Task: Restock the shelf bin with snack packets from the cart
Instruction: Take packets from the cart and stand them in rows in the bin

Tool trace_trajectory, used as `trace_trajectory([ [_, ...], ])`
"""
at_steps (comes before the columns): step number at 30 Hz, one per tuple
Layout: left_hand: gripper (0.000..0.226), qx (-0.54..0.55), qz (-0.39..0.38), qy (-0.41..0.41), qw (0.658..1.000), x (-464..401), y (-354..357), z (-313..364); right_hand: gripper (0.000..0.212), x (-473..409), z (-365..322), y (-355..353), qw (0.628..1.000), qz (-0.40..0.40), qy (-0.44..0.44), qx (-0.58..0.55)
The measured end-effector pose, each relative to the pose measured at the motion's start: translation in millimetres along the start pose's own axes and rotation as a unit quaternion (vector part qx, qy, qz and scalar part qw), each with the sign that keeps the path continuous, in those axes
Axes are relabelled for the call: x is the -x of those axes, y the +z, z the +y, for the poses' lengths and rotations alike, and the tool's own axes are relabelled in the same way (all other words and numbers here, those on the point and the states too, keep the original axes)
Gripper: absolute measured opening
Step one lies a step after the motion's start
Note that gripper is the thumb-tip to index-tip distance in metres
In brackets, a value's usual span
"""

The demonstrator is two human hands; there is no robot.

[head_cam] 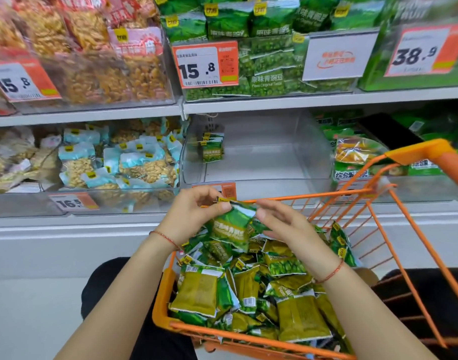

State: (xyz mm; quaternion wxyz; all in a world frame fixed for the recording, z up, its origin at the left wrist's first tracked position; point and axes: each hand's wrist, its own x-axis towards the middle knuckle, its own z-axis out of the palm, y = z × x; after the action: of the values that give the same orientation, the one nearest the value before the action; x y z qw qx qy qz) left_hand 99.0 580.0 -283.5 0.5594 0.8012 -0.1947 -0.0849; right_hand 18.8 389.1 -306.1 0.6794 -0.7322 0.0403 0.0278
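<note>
A pile of green pea snack packets fills the orange wire cart in front of me. Above the pile, my left hand pinches the top edge of a green packet, part of a small stack. My right hand holds the stack's right side with fingers curled around it. Behind the hands, the clear shelf bin on the lower shelf holds only a few upright green packets at its back left.
Left of the bin is a clear bin of light-blue nut packets. To the right lie other green and orange bags. The upper shelf carries full bins with price tags. My dark-clothed knees flank the cart.
</note>
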Motion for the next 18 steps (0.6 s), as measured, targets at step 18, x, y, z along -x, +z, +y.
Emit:
trace_trajectory([
  [18,0.019,0.050,-0.029,-0.122,0.991,0.4,30.7,11.4,0.087,-3.5,1.5,-5.4,0.991,0.073,0.060,-0.094],
])
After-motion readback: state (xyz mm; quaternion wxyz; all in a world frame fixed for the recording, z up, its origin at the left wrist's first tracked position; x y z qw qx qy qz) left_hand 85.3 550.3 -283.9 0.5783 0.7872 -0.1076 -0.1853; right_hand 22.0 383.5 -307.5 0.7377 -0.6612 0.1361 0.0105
